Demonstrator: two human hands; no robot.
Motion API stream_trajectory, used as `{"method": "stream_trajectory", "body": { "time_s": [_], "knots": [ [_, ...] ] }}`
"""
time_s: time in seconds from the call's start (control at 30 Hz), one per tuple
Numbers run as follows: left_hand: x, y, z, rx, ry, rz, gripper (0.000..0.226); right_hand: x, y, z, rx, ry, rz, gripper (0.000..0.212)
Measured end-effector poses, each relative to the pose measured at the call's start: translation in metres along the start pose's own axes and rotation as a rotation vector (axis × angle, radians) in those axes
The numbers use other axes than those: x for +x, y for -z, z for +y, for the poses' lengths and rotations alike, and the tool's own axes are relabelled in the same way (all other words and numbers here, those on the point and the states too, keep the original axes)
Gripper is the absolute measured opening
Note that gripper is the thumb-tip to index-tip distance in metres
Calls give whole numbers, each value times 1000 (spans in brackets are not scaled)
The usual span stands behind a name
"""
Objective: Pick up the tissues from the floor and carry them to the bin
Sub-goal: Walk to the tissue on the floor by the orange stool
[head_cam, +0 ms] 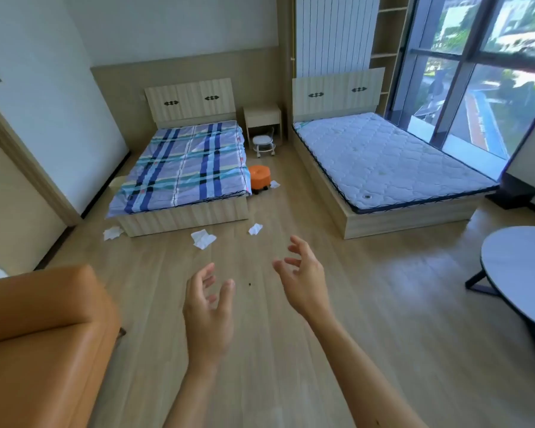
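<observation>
Several white crumpled tissues lie on the wooden floor. One tissue (203, 238) is at the foot of the plaid bed, a second tissue (255, 228) sits to its right, a third tissue (113, 233) lies by the bed's left corner, and a small one (274, 184) rests beside the orange stool. My left hand (209, 299) and my right hand (303, 273) are both held out above the floor, fingers spread and empty, well short of the tissues. No bin is in view.
A bed with a plaid sheet (186, 168) stands on the left, a bare-mattress bed (380, 162) on the right. An orange stool (259, 177) sits between them. An orange sofa (40, 341) fills the lower left, a round table (519, 273) the right edge.
</observation>
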State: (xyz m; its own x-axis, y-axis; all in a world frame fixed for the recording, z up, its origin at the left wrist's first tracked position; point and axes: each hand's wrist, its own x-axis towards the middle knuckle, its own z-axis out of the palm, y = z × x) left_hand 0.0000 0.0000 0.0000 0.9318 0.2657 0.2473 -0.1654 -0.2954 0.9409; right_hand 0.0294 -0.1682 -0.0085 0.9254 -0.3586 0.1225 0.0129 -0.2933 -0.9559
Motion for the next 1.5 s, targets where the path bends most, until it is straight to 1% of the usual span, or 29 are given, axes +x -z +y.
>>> {"method": "stream_trajectory", "body": {
  "time_s": [0.07,0.2,0.4,0.5,0.77,1.0,1.13,1.27,1.4,1.5],
  "knots": [
    [20,-18,-4,6,30,9,36,27,3,1,3,-5,-2,62],
    [65,-56,-11,-2,67,-33,36,84,-1,9,2,-59,-10,61],
    [167,-117,-43,-34,114,-64,33,178,-42,39,-3,-116,-30,60],
    [239,-151,-58,-54,119,-88,32,246,-68,47,-29,-122,-13,59],
    [402,-227,-56,-48,75,-202,31,405,-106,47,-37,-138,82,59],
    [509,-305,-87,-3,112,-283,29,532,-123,81,-28,-212,137,59],
    [573,-365,-110,13,135,-296,26,624,-132,110,-12,-229,126,59],
    [650,-432,-123,41,139,-284,26,735,-135,133,-14,-232,85,60],
    [729,-488,-118,48,149,-229,24,848,-134,132,-32,-216,28,59],
    [785,-529,-113,44,159,-214,26,930,-135,132,-52,-190,18,56]
  ]
}}
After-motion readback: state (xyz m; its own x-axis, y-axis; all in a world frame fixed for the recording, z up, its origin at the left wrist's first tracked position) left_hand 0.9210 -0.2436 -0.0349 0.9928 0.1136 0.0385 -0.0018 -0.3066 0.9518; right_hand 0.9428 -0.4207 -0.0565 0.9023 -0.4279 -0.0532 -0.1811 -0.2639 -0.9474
